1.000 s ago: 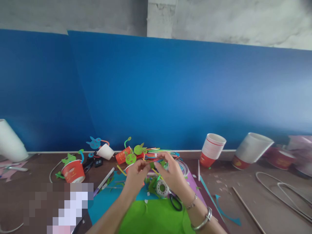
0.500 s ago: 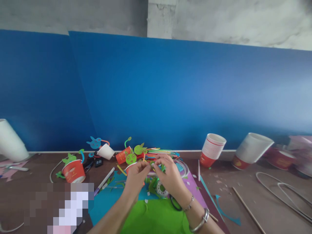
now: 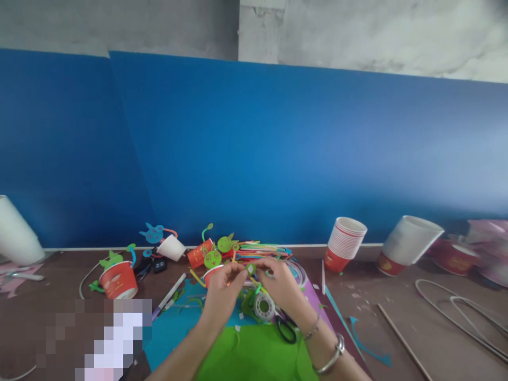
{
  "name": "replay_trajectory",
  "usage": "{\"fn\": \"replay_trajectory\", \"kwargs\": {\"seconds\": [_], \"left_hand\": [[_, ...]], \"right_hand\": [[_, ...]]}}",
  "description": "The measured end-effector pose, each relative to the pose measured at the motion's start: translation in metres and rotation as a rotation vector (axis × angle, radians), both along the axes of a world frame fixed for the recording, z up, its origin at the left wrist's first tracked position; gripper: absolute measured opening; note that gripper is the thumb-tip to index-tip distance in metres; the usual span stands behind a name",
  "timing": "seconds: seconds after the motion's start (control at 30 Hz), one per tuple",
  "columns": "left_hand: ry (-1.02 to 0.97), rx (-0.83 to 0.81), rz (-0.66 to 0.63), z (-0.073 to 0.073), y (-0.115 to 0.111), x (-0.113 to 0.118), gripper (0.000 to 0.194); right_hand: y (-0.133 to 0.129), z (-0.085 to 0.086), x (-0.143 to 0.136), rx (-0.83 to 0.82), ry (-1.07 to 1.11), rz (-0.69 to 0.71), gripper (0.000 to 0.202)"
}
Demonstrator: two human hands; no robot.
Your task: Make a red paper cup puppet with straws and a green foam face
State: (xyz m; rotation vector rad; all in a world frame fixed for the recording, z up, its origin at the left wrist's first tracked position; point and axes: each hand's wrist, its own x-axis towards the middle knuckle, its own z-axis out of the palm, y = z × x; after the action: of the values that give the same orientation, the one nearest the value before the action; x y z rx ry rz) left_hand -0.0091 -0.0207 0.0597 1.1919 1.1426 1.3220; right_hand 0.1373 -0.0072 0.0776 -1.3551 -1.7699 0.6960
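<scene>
My left hand [image 3: 225, 286] and my right hand [image 3: 281, 283] meet above the middle of the work area, fingertips pinched. Between them is a small round green paper piece [image 3: 251, 269] with a white patch on it. Just behind my left hand stands an orange-red paper cup [image 3: 210, 272] with a green animal face [image 3: 212, 257] fixed on top. Below my right hand lie a white tape roll [image 3: 263, 307] and black-handled scissors [image 3: 286, 329]. Green card [image 3: 246, 354] and blue card [image 3: 170, 330] lie under my forearms.
Several coloured pipe-like strips [image 3: 262, 248] are heaped behind the hands. Stacked paper cups [image 3: 345, 243] and a wrapped cup stack [image 3: 410, 246] stand at right, near a wooden stick [image 3: 402, 341]. A decorated red cup [image 3: 119, 280] and a marker [image 3: 169, 296] are at left.
The green paper piece now shows its face with the white patch between my fingers. My right hand has shifted slightly right and down, exposing more of the scissors.
</scene>
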Motion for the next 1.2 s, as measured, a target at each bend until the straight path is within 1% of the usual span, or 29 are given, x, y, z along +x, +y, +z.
{"fn": "replay_trajectory", "kwargs": {"seconds": [0.1, 0.17, 0.23, 0.3, 0.37, 0.43, 0.53, 0.6, 0.73, 0.83, 0.97, 1.1, 1.2], "left_hand": [[-0.068, -0.077, -0.002, -0.003, 0.001, 0.0, 0.021], [-0.106, -0.11, -0.024, -0.001, 0.0, 0.001, 0.022], [-0.149, -0.123, -0.053, 0.003, -0.001, 0.002, 0.022], [-0.177, -0.127, -0.079, 0.006, -0.002, 0.003, 0.022], [-0.164, -0.128, -0.101, 0.006, -0.002, 0.003, 0.021], [-0.131, -0.129, -0.103, 0.003, 0.0, 0.002, 0.021], [-0.078, -0.101, -0.059, -0.002, 0.002, 0.001, 0.023], [-0.038, -0.075, -0.057, -0.003, 0.003, 0.0, 0.02], [0.075, -0.119, -0.15, 0.002, 0.0, -0.001, 0.017], [0.123, -0.16, -0.182, 0.005, -0.002, 0.0, 0.018], [0.104, -0.158, -0.178, 0.005, -0.001, 0.002, 0.026], [0.052, -0.142, -0.153, 0.002, 0.001, 0.002, 0.032], [0.037, -0.106, -0.126, -0.001, 0.002, 0.001, 0.032]], "right_hand": [[0.002, 0.001, 0.0, -0.125, 0.143, 0.001, 0.025], [0.003, 0.0, -0.002, -0.169, 0.193, 0.045, 0.03], [0.004, -0.003, -0.003, -0.165, 0.217, 0.082, 0.026], [0.004, -0.005, -0.004, -0.138, 0.221, 0.08, 0.021], [0.003, -0.005, -0.004, -0.109, 0.204, 0.068, 0.02], [0.001, -0.002, -0.002, -0.093, 0.179, 0.071, 0.02], [-0.001, 0.003, 0.0, -0.095, 0.154, 0.067, 0.019], [-0.002, 0.004, 0.0, -0.102, 0.145, 0.062, 0.019], [-0.001, 0.002, -0.001, -0.126, 0.137, 0.122, 0.017], [0.001, 0.0, -0.002, -0.128, 0.144, 0.132, 0.016], [0.001, 0.0, -0.002, -0.093, 0.174, 0.15, 0.014], [-0.001, 0.002, -0.004, -0.12, 0.252, 0.16, 0.016], [-0.001, 0.001, -0.005, -0.143, 0.308, 0.146, 0.02]]}}
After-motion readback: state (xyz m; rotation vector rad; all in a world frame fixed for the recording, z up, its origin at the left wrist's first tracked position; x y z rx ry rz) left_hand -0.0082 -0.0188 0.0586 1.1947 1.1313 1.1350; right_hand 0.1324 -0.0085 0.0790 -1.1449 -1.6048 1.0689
